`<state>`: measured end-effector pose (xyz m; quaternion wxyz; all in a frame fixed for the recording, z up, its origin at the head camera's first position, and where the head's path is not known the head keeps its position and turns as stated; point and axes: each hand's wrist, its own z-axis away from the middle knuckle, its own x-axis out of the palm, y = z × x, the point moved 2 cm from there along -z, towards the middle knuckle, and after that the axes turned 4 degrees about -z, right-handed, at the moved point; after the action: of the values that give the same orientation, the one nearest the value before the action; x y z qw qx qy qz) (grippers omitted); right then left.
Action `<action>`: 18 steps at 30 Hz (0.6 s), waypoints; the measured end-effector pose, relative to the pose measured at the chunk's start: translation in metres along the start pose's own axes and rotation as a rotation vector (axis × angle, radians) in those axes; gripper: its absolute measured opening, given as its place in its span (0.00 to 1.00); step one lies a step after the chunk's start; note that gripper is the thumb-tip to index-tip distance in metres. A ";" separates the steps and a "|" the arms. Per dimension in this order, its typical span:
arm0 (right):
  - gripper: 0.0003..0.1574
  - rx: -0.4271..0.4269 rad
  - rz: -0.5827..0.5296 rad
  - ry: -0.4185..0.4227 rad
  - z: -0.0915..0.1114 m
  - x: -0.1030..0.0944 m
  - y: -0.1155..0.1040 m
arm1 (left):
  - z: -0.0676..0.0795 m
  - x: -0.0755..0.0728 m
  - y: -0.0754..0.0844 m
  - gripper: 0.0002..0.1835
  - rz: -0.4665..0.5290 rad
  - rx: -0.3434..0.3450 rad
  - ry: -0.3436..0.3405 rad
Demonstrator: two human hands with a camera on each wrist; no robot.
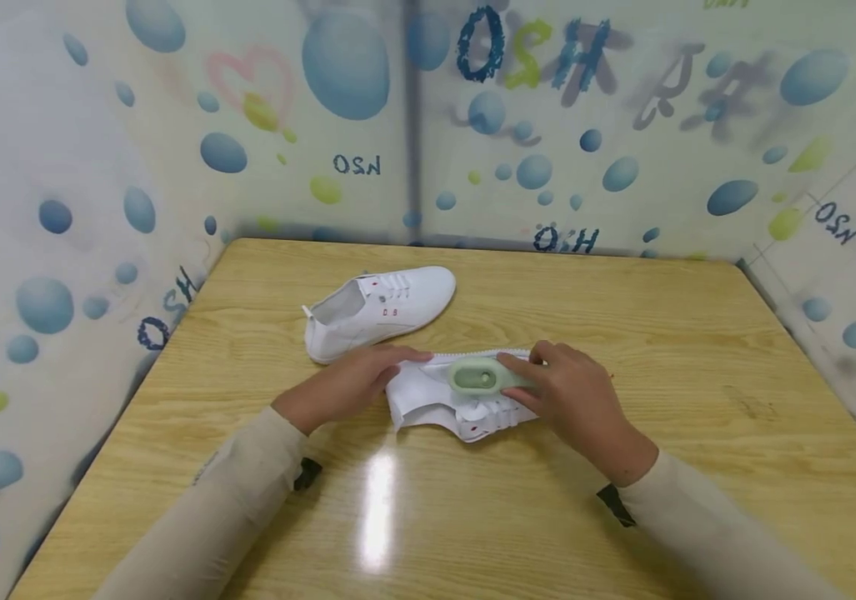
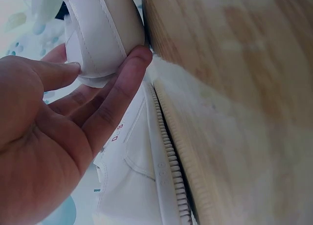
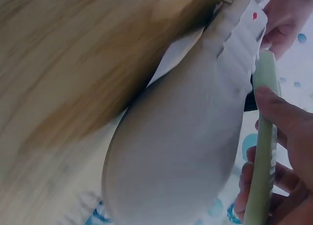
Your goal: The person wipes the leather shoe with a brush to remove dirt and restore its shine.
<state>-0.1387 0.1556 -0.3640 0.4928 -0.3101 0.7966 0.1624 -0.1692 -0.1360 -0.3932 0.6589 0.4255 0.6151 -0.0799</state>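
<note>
A white lace-up shoe (image 1: pixel 416 387) lies on its side on the wooden table, its opening turned towards me and its toe to the right. My left hand (image 1: pixel 352 381) grips it at the heel; in the left wrist view the thumb and fingers (image 2: pixel 115 98) close round the heel from both sides. My right hand (image 1: pixel 578 396) holds a pale green brush (image 1: pixel 473 377) with an oval, recessed head over the shoe's upturned side. From the right wrist, the brush (image 3: pixel 264 151) shows edge-on beside the shoe, bristles hidden.
A second white shoe (image 1: pixel 416 300) stands upright behind the first, toe pointing right, with small red marks on its side. The wooden table (image 1: pixel 660 333) meets patterned walls (image 1: pixel 473 167) at the back and sides. Light glares off the table's front.
</note>
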 end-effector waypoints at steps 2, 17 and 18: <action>0.31 -0.023 -0.007 -0.002 -0.005 0.005 -0.007 | 0.000 0.001 -0.001 0.24 0.000 0.007 0.001; 0.28 -0.009 -0.015 -0.084 -0.020 0.014 -0.026 | -0.001 0.000 0.000 0.25 -0.007 0.009 -0.005; 0.28 -0.003 -0.008 -0.085 -0.018 0.013 -0.024 | 0.000 -0.001 0.000 0.25 -0.009 0.006 -0.005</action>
<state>-0.1394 0.1229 -0.3656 0.5264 -0.3066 0.7735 0.1747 -0.1693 -0.1362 -0.3925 0.6588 0.4247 0.6150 -0.0859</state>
